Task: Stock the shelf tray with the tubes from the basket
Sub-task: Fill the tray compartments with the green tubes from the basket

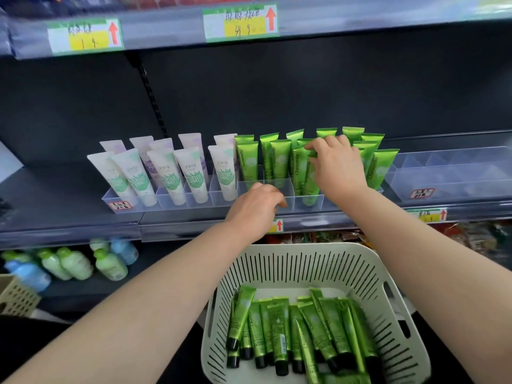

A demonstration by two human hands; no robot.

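A clear divided shelf tray (285,202) stands on the middle shelf with several green tubes (249,162) upright in it. My right hand (336,164) pinches the top of one green tube (309,187) that stands in a front compartment. My left hand (256,207) rests on the tray's front wall, fingers curled over its edge. Below, a cream slotted basket (302,261) holds several green tubes (279,331) lying with black caps toward me.
White tubes (166,173) fill a clear tray to the left. An empty clear tray (448,173) sits to the right. Price tags hang on the shelf edges. Bottles (74,263) stand on the lower shelf at left, beside a beige crate (16,297).
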